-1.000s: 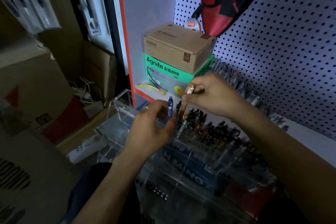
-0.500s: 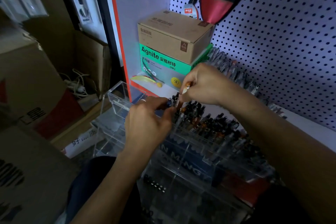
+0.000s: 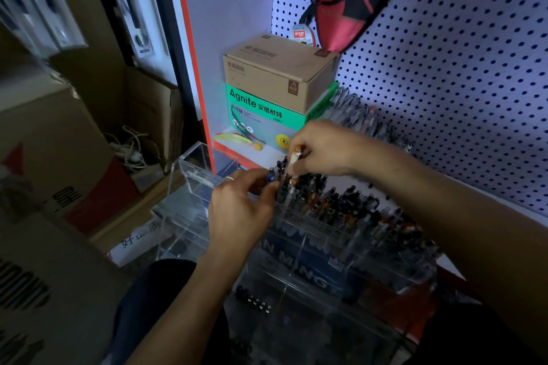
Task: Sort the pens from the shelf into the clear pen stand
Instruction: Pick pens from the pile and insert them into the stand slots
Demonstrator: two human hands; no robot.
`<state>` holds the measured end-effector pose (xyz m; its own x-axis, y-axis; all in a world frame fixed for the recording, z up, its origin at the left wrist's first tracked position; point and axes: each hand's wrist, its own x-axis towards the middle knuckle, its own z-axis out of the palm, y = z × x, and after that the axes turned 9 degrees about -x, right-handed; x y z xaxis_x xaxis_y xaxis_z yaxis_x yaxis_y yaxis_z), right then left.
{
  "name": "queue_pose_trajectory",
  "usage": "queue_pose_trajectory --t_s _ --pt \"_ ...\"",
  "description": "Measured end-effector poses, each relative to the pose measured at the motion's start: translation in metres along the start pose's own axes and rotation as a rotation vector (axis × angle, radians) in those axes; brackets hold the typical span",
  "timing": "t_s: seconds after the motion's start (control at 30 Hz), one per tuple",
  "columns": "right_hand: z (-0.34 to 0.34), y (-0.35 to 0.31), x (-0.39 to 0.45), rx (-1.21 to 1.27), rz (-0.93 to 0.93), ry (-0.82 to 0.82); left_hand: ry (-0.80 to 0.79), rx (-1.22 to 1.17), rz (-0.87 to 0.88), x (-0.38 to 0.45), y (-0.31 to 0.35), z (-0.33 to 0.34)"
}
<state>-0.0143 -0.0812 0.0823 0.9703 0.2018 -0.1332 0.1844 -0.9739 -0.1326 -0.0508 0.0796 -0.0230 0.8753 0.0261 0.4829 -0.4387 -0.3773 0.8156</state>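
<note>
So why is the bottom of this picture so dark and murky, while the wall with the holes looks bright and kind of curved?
Head view: light falls on the pegboard and brown box, while the clear pen stand and lower corners sit in shadow. The wide-angle lens bends straight edges. The left hand and right hand look sharp enough, but the cartons on the left are smeared.

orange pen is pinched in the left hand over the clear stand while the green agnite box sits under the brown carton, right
Not quite. The head view shows the orange pen pinched in the right hand, not the left. The left hand holds a blue-capped pen. The rest stands: it is over the clear stand, and the green Agnite box sits under the brown carton.
</note>
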Motion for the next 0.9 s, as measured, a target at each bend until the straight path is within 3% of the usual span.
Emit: queue_pose_trajectory --t_s 0.1,0.33,0.9 --pt "-0.008 0.009 -0.014 0.176 0.007 0.08 0.001 0.008 0.054 -0.001 -0.001 0.0" --pt "-0.009 0.004 -0.016 0.148 -0.068 0.173 0.03 -0.08 0.102 0.0 0.0 0.001" --pt "0.015 -0.002 0.006 0.14 0.105 0.068 0.033 -0.127 0.069 0.001 -0.002 0.004"
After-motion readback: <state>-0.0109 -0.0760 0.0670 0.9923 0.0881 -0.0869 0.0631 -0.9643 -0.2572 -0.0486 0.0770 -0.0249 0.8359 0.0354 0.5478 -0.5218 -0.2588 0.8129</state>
